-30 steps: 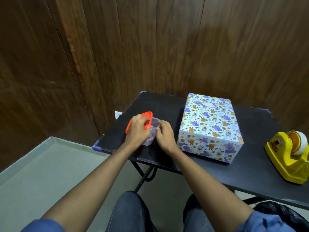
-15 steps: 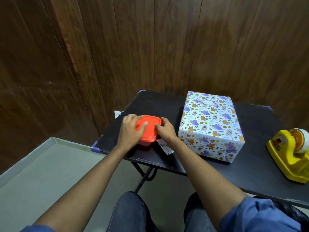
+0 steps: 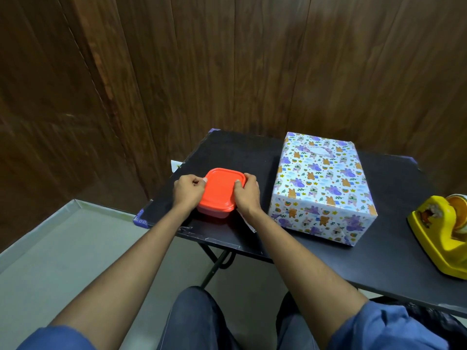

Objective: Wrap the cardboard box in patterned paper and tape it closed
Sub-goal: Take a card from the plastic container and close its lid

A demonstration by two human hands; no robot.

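The box [image 3: 321,188] stands on the black table [image 3: 394,243], fully covered in white paper printed with purple and orange animals. To its left sits a small clear plastic container with an orange lid [image 3: 220,189] on top. My left hand [image 3: 189,191] grips the lid's left edge, thumb on its rim. My right hand [image 3: 247,192] grips the right edge, thumb on top. A yellow tape dispenser [image 3: 439,231] with an orange roll sits at the table's right edge, partly cut off by the frame.
A small white paper slip [image 3: 249,224] lies under my right wrist. Dark wood panelling rises close behind the table. The table's folding legs [image 3: 217,261] and a pale floor lie below, with my knees in front.
The orange lid went from tilted in my left hand to lying flat on the container. Both hands now clamp its two sides.
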